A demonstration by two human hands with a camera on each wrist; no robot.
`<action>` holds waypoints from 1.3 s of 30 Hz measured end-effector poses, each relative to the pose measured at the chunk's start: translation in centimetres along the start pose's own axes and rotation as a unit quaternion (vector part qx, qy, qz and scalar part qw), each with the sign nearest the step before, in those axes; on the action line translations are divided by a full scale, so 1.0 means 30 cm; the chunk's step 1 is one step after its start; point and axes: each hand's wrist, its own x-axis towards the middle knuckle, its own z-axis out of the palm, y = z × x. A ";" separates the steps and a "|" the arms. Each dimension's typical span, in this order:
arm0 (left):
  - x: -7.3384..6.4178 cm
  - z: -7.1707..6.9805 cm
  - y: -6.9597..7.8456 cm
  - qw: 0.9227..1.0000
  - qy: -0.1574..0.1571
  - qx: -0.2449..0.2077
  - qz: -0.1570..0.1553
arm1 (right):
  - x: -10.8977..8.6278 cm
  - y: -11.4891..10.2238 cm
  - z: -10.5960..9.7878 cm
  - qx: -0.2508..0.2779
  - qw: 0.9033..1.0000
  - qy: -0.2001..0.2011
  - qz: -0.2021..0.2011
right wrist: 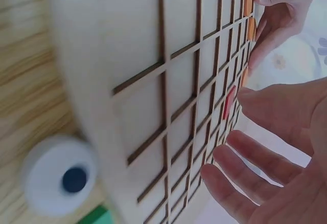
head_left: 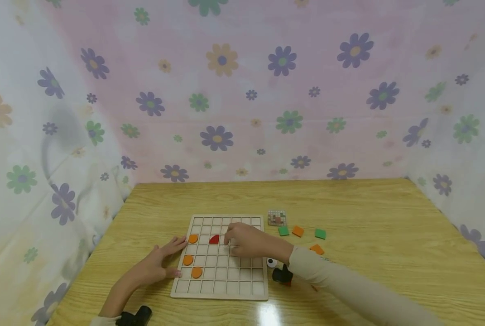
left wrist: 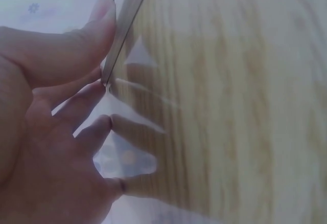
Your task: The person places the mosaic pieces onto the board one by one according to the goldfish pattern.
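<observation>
A pale wooden grid board [head_left: 219,296] lies on the table. Three orange discs [head_left: 188,260] sit in cells toward its left side, and a red quarter-circle piece [head_left: 214,239] in a cell farther back. My right hand [head_left: 248,240] hovers over the board just right of the red piece [right wrist: 229,102]; its thumb and fingers are apart, with nothing seen between them. Along the board's left edge, my left hand [head_left: 156,265] spreads its fingers, thumb and fingertips touching the rim. The left wrist view shows this hand [left wrist: 66,132] low beside the board's side.
Right of the board lie a small patterned card [head_left: 276,218], green squares [head_left: 320,233] and orange squares [head_left: 298,231]. A white disc with a black dot [right wrist: 59,175] sits close to the board's right edge. My right sleeve [head_left: 340,276] partly covers other pieces. Flowered cloth [head_left: 242,90] surrounds the table.
</observation>
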 end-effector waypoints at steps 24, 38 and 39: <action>-0.004 0.005 -0.001 1.000 -0.002 -0.022 -0.003 | -0.330 0.087 -0.104 0.015 0.999 0.031 0.022; -0.003 0.002 0.006 1.000 -0.004 -0.016 0.000 | -0.461 0.186 -0.111 0.053 0.995 0.066 0.045; -0.003 0.002 0.008 1.000 -0.004 -0.014 0.001 | -0.469 0.193 -0.111 0.056 0.995 0.067 0.049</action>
